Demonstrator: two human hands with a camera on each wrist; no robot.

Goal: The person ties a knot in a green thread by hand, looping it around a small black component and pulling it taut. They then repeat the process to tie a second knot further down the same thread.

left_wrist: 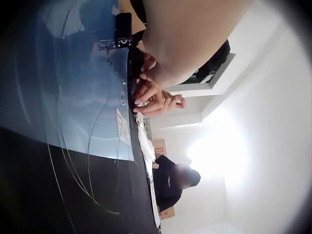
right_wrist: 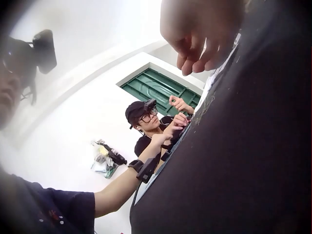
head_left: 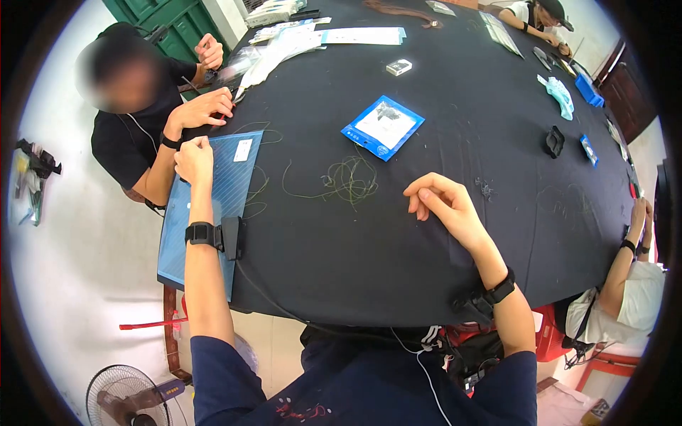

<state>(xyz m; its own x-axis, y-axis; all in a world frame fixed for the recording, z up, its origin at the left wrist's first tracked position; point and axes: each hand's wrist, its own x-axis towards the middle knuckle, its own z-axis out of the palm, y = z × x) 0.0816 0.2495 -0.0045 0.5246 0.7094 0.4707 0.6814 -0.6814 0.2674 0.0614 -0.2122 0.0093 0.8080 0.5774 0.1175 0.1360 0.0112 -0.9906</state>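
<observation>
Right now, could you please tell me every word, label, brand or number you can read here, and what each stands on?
No text is legible.
Blue-and-white packet: printing too small to read.
White label on the blue mat: too small to read.
Small blue packet: too small.
Red marking on the navy shirt: blurred; I cannot tell whether it is lettering.

Matt black tablecloth (head_left: 341, 277), fabric lightly creased at right. Left, a smooth, glossy blue plastic sheet (head_left: 231, 181) bears a paper label (head_left: 243, 150); the blue packet (head_left: 384, 128), farther off, looks like shiny plastic.
</observation>
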